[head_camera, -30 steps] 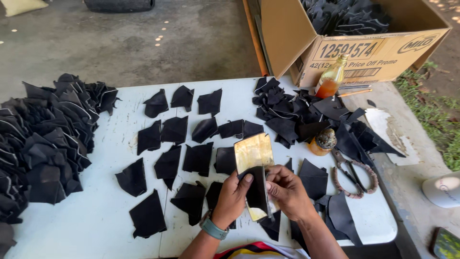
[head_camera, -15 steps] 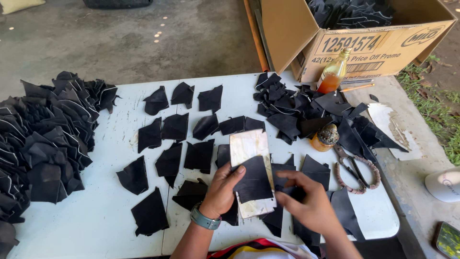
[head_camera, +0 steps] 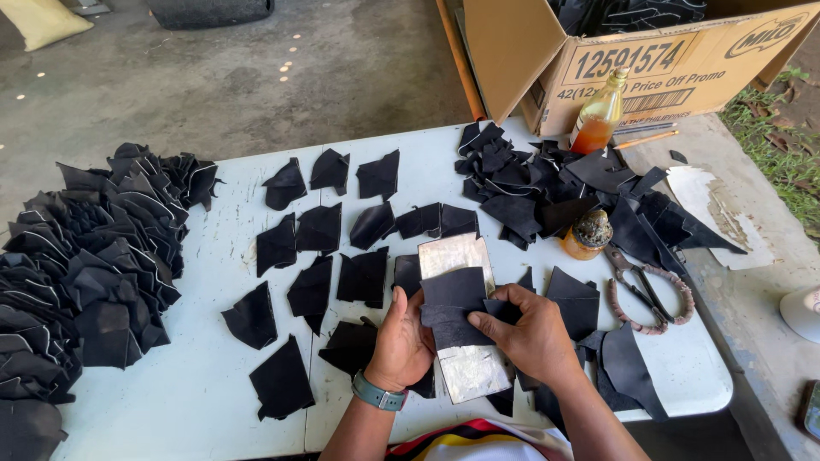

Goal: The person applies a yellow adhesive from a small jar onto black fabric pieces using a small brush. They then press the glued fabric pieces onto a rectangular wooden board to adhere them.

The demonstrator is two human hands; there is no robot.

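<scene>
Fingers of both hands pinch black pieces (head_camera: pixel 455 309) on a board (head_camera: pixel 465 376); cardboard box (head_camera: pixel 547 60) holds more.

A large brown cardboard box (head_camera: pixel 632 60) stands at the far right corner of the white table (head_camera: pixel 213 401), its top open and a flap hanging toward the table's middle. Its near face carries a pale rectangular printed label (head_camera: pixel 628 64) with dark lettering and a barcode below. At the lower right edge lies what may be a phone screen (head_camera: pixel 811 410), mostly cut off.
</scene>
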